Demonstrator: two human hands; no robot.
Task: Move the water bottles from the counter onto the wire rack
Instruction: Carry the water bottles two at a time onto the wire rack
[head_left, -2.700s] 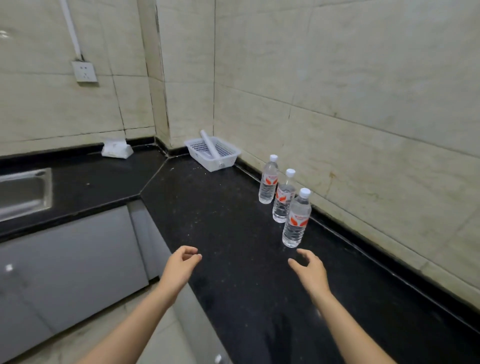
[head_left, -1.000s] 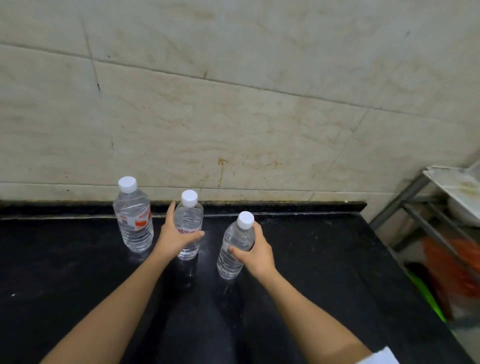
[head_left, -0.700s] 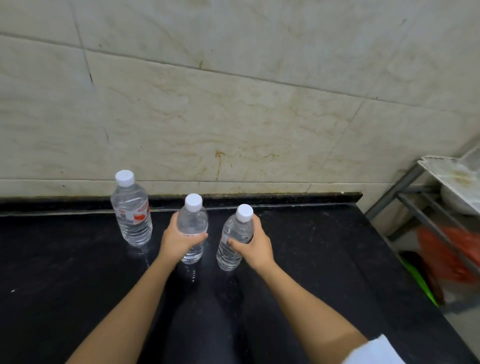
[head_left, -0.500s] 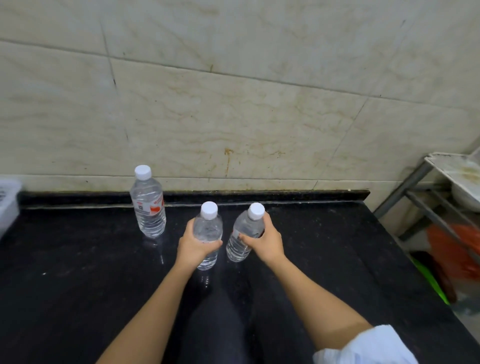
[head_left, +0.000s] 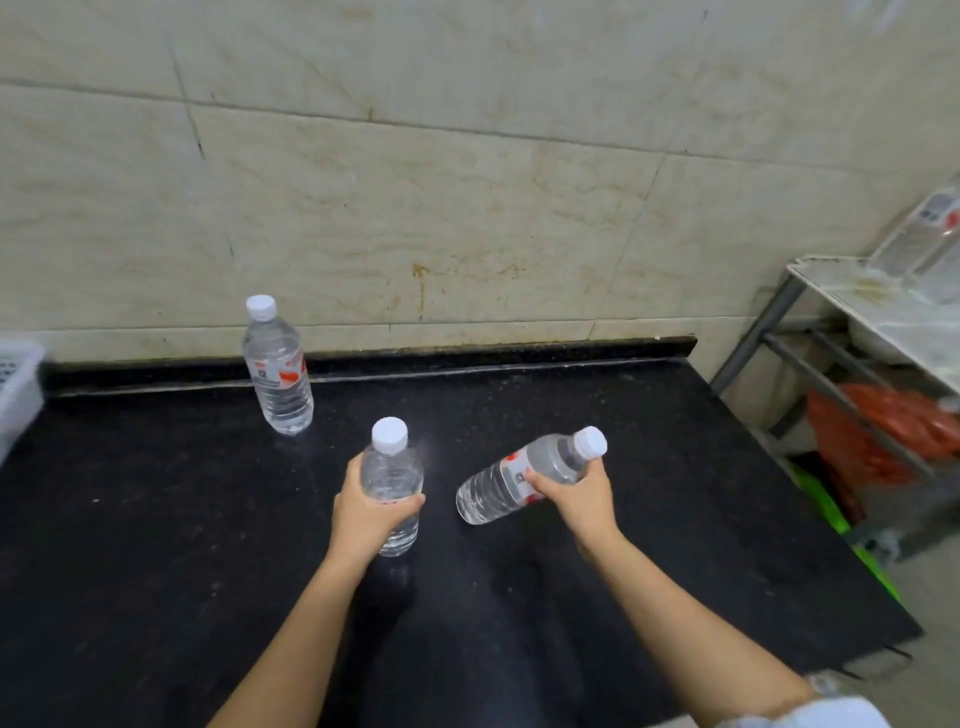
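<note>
Clamped on both sides, one bottle each. Holding upright water bottle (head_left: 390, 467) in left grip (head_left: 371, 512), fingers curled round the mid-body, cap up, over the middle of the black tabletop (head_left: 156, 545). Cannot tell whether its base touches the tabletop. Holding tilted water bottle (head_left: 519, 480) in right grip (head_left: 582, 499), wrapped round the shoulder just below the cap. Cap pointing right toward the wire rack (head_left: 857, 312), base swung left and clear of the tabletop.

Leaves third water bottle (head_left: 278, 374) standing alone near the back edge, left of middle, untouched.

Judging as full: moderate weight, thin clear plastic, likely to dent under a hard squeeze, smooth and maybe slick at the label. Best taken round the ribbed body or shoulder, not by the cap. Expect slosh in the tilted one, so level it before setting down.

Rack standing off the right edge of the tabletop. Seems to carry bottles on its top shelf already, too blurred to confirm.
</note>
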